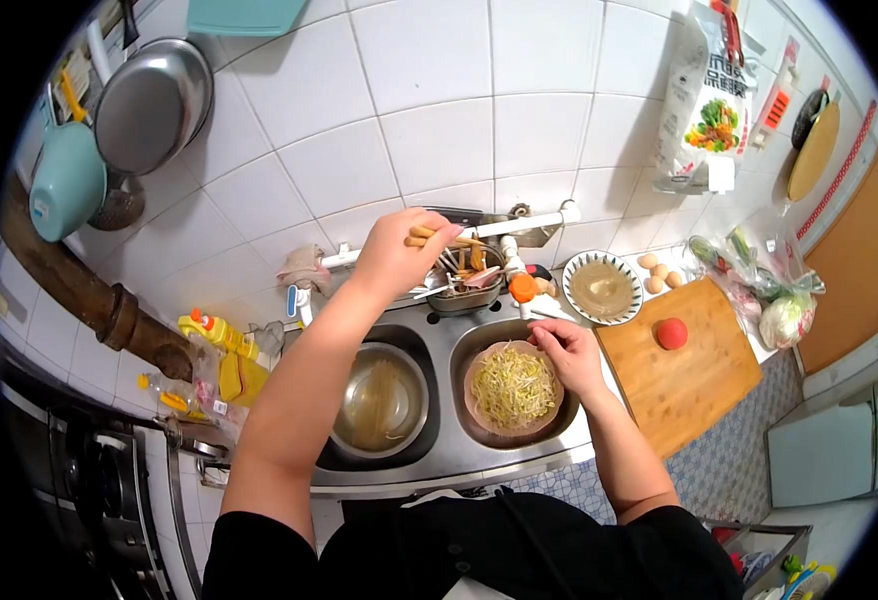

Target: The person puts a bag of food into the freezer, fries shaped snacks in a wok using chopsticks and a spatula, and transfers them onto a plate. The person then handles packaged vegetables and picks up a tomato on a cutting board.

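Observation:
My left hand [404, 252] is raised over the back of the sink, its fingers closed round light wooden chopsticks [422, 237]. Just beyond it, a metal utensil holder [467, 299] is crowded with chopsticks and other utensils. In the right basin sits a pinkish strainer basket [473, 408] full of bean sprouts [512, 388]. My right hand [571, 358] is at the basket's upper right rim, thumb and fingers pinched together there; the fingertips' contact is partly hidden. A metal bowl [423, 398] of cloudy water stands in the left basin.
To the right are a patterned bowl [569, 283] of liquid, several eggs [659, 272], and a cutting board [649, 400] bearing a tomato [671, 334]. Bagged vegetables [785, 318] lie beyond. An orange-capped faucet [523, 289] stands behind the basins; yellow bottles [242, 378] are at left.

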Available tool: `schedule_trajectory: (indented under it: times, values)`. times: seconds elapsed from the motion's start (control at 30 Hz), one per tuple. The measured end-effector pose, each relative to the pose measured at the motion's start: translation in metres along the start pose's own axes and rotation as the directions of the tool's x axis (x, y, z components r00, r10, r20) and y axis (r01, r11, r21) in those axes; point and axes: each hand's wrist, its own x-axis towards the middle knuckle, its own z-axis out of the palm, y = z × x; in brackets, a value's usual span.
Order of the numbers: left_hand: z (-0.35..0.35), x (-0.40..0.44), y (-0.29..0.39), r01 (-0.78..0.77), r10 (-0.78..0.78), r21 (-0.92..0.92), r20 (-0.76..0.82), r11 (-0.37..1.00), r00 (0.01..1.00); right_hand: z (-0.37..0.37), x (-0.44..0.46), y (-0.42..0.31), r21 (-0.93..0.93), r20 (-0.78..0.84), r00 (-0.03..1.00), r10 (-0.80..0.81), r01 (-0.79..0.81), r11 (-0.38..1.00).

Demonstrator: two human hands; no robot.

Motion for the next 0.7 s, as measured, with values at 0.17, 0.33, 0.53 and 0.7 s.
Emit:
schedule_trajectory:
  times: [0.17,0.33,0.53,0.7]
  values:
    - [-0.047,-0.053,0.004,0.019,-0.035,-0.125,-0.129,0.992,0.991,0.021,-0.009,-0.001,0.067,0.056,0.998,-0.02,0.017,0.998]
    - [-0.11,-0.153,0.005,-0.008,-0.012,-0.051,-0.389,0.999,0.921,0.075,-0.014,-0.022,-0.051,0.266,0.953,-0.148,0.167,0.985]
    - [-0.183,-0.341,-0.009,0.147,-0.43,-0.41,-0.78,0.9,0.455,0.2,-0.019,-0.047,0.112,0.512,0.824,-0.242,0.216,0.97]
    - [-0.237,-0.482,0.02,-0.006,-0.473,-0.479,-0.864,0.878,-0.173,0.318,-0.038,-0.063,0.259,0.704,0.616,-0.353,0.24,0.935]
